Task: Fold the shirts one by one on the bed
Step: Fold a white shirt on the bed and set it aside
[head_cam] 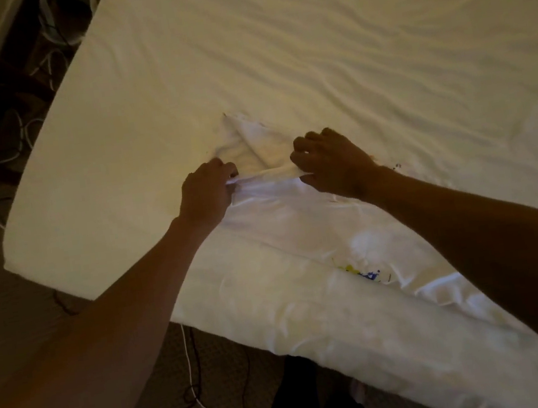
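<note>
Head view: shirt (294,234) diagonal, upper-left to lower-right

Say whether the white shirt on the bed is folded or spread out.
Partly folded. The white shirt lies in a long strip on the bed; the left hand and right hand pinch a fold across it.
</note>
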